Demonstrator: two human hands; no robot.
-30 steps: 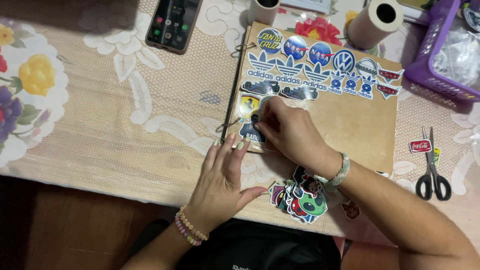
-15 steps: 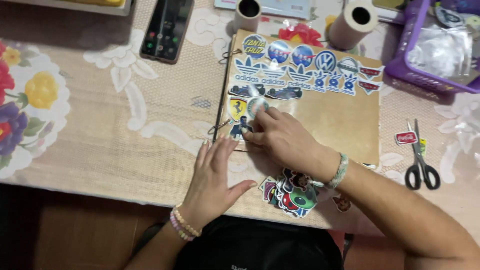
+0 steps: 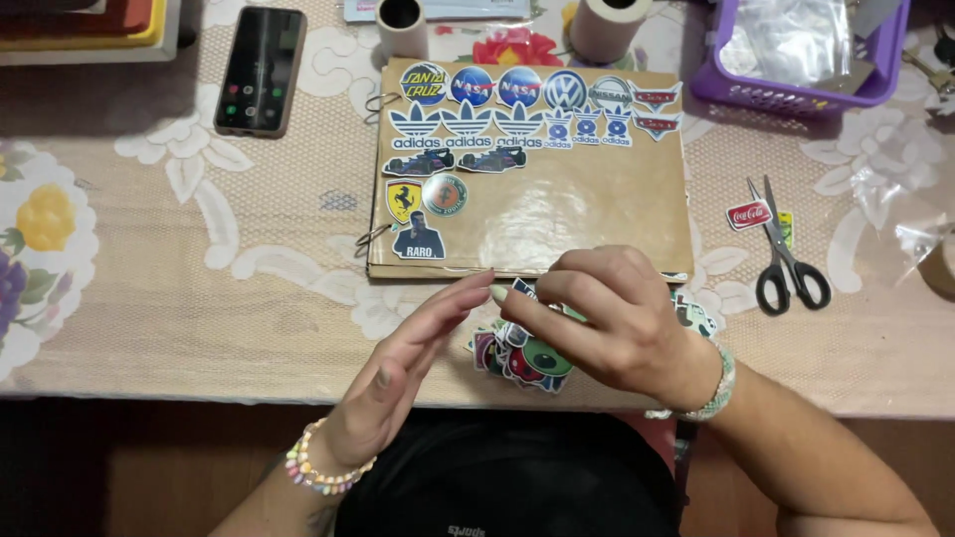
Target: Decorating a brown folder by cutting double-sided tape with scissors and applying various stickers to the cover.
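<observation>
A brown ring-bound notebook [image 3: 597, 199] lies on the table, its cover lined with rows of colourful stickers along the top and left. A loose pile of stickers [image 3: 527, 360] sits just in front of it, at the table's near edge. My right hand [image 3: 617, 323] hovers over that pile with its fingers pinched on a small sticker [image 3: 521, 289]. My left hand [image 3: 403, 373] is beside it, palm turned inward and fingers straight, the fingertips meeting the pinched sticker. Part of the pile is hidden under my right hand.
Black-handled scissors [image 3: 788, 249] and a small red sticker [image 3: 748, 214] lie right of the notebook. A phone [image 3: 261, 70] rests at the back left, two paper rolls [image 3: 401, 25] [image 3: 609, 22] behind the notebook, and a purple basket [image 3: 796, 94] at the back right.
Both hands have pulled back from the notebook's cover to the sticker pile at the near edge. A round green sticker now sits on the cover where my right hand was pressing.
</observation>
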